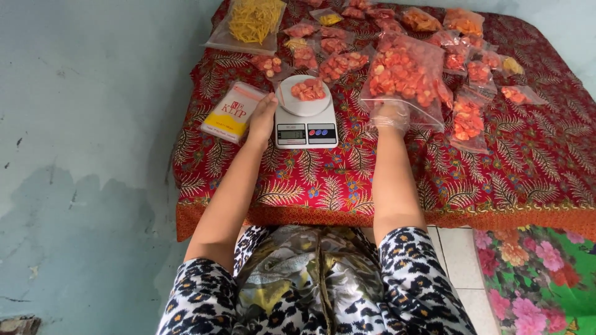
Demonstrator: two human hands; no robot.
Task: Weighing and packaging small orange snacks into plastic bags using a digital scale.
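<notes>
Many small bags of orange chips (338, 43) lie on the red patterned cloth (310, 180), with a yellow packet (231, 113) at the left. The left hand (262, 118) rests flat, fingers loose, beside the white scale (306, 118). The right hand (390, 116), in a clear glove, grips the big chip bag (406, 77).

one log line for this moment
left hand: touching scale side | right hand: gloved, at big snack bag | scale pan: small orange pile | small bags: filled, behind
</notes>
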